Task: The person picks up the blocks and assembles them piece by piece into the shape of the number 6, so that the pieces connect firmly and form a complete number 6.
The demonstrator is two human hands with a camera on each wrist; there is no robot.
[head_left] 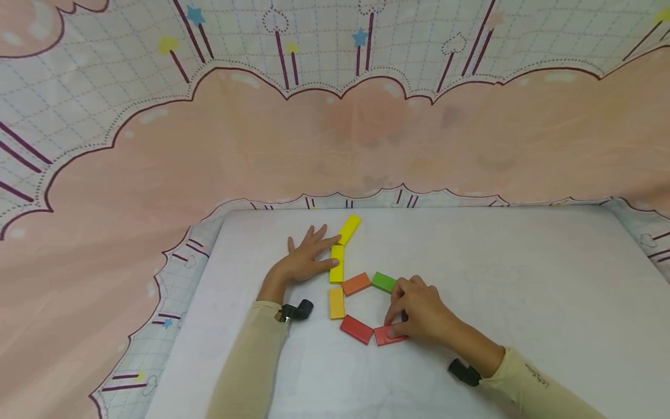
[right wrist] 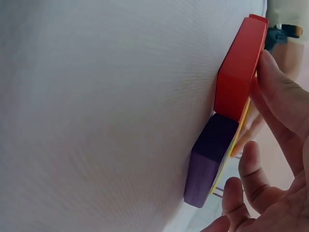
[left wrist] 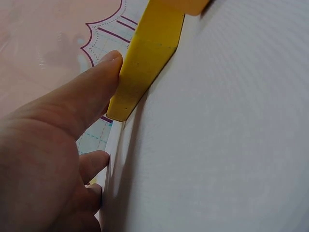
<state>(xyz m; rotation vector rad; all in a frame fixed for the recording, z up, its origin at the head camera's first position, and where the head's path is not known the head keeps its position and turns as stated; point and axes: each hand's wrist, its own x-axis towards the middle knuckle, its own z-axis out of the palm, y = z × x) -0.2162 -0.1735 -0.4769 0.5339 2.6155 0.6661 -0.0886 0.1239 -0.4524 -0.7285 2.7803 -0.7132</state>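
Two yellow domino blocks (head_left: 337, 272) lie end to end at the upper left of a chain of colored dominoes. My left hand (head_left: 303, 262) has its fingers spread, thumb against the lower yellow domino and index finger at the upper one. In the left wrist view the thumb touches a yellow domino (left wrist: 145, 58). My right hand (head_left: 424, 311) pinches a red domino (head_left: 384, 336) at the bottom of the chain between thumb and index finger. A purple domino (right wrist: 207, 164) touches that red domino's end in the right wrist view; the hand mostly hides it from the head.
An amber domino (head_left: 337, 304), an orange domino (head_left: 357, 284), a green domino (head_left: 384, 282) and another red domino (head_left: 357, 329) form the rest of the visible ring. All lie on a white tabletop (head_left: 497, 262). A patterned pink cloth (head_left: 314, 145) hangs behind it.
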